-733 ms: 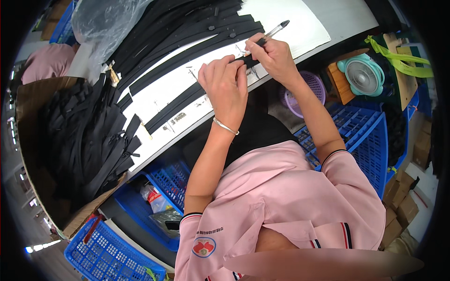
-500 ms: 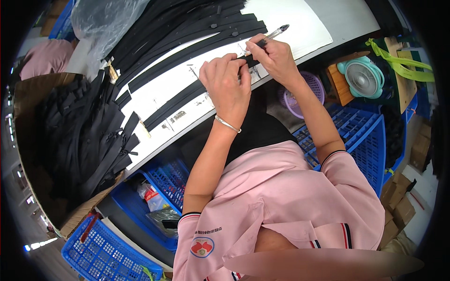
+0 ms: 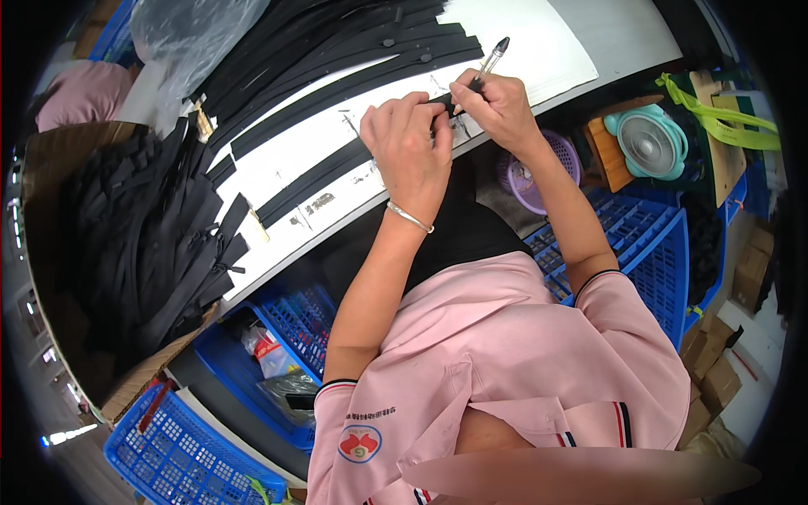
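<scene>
My right hand (image 3: 502, 114) grips a clear pen (image 3: 495, 57) with a dark end, its dark end pointing up and away. The pen's lower end is beside a black zipper strip (image 3: 316, 179) laid along white board (image 3: 337, 126) with pencil-like marks on it. My left hand (image 3: 406, 151), with a silver bangle at the wrist, is closed over the same strip, fingers curled and thumb near the pen. The fingers hide part of the strip. Beyond my hands lie several more black zipper strips (image 3: 337, 67), side by side.
A cardboard box (image 3: 50, 160) full of black strips stands left of the table, near a clear plastic bag (image 3: 181, 50). Below are blue crates (image 3: 181, 450) and a purple basket (image 3: 555, 172). A turquoise fan (image 3: 648, 141) sits at the right.
The pen has tipped more upright, and my right hand has shifted slightly with it. My left hand has stayed nearly in place on the strip.
</scene>
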`<state>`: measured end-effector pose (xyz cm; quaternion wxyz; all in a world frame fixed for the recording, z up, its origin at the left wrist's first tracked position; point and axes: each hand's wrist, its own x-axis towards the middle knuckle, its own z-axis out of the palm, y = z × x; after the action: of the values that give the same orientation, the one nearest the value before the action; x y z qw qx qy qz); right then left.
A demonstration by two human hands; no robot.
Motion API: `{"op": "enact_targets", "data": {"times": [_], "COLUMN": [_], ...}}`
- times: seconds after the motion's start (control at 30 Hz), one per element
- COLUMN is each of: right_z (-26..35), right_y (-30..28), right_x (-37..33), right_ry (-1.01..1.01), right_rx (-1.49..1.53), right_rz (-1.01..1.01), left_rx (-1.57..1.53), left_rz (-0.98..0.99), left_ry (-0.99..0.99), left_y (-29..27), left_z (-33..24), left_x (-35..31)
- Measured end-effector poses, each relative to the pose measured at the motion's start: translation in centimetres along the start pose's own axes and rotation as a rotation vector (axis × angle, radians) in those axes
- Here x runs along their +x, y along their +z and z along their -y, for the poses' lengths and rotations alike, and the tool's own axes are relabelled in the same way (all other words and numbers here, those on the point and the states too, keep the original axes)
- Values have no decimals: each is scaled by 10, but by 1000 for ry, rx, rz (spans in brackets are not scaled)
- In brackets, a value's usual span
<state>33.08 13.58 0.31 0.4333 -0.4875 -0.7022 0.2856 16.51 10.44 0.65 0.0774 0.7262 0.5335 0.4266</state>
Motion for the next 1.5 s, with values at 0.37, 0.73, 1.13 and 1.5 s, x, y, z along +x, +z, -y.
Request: {"op": "enact_targets", "data": {"times": [0.37,0.73,1.13,1.5], "right_z": [-5,-6,1,-2], "right_y": [-4,3,8,9], "right_x": [-11,-9,-7,-4], "right_ry": [100,82,74,14], "right_rx": [285,273,253,231], "right_rz": [-194,-245,-291,-276], "left_rx": [130,7,639,466], "left_rz": [262,226,92,-61], "left_ry": [-57,-10,-390,-184], "left_y": [-47,-43,-211,-188], "left_z": [-1,67,158,147], "left_x": [-32,20,-69,-23]}}
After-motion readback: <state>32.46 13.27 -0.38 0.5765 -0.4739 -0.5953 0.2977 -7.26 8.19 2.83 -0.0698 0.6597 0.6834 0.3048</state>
